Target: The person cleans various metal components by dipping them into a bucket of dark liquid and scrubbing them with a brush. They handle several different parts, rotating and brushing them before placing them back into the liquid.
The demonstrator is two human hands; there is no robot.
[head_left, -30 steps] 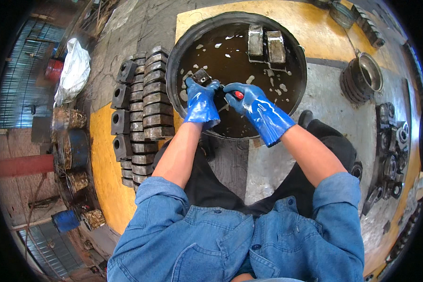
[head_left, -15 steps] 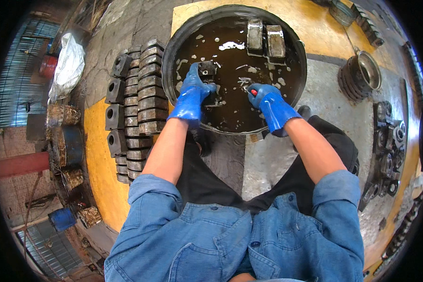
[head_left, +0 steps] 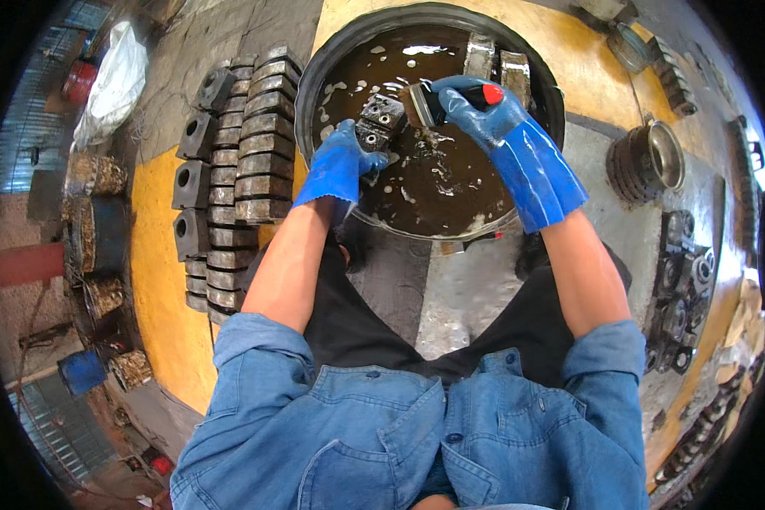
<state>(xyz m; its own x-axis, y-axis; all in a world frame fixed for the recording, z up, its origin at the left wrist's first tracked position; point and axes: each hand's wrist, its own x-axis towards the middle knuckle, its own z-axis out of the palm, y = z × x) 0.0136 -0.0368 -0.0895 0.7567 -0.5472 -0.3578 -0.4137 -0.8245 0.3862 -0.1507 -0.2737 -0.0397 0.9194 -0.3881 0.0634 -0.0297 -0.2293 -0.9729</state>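
The left hand (head_left: 342,161) in a blue rubber glove is closed around one dark metal block with holes (head_left: 379,121), over the round black basin of brown liquid (head_left: 336,51); the right hand (head_left: 467,106), also gloved, grips one brush with a red-tipped handle (head_left: 433,102) against the block; two grey metal blocks (head_left: 495,58) stand in the liquid at the far rim.

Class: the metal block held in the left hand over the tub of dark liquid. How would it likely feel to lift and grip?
The metal block looks thick and solid, so probably heavy for its size and rigid. It glistens with the tub's brown liquid, so likely slippery; the left hand wears a blue glove. Its flat faces suggest it wouldn't roll.
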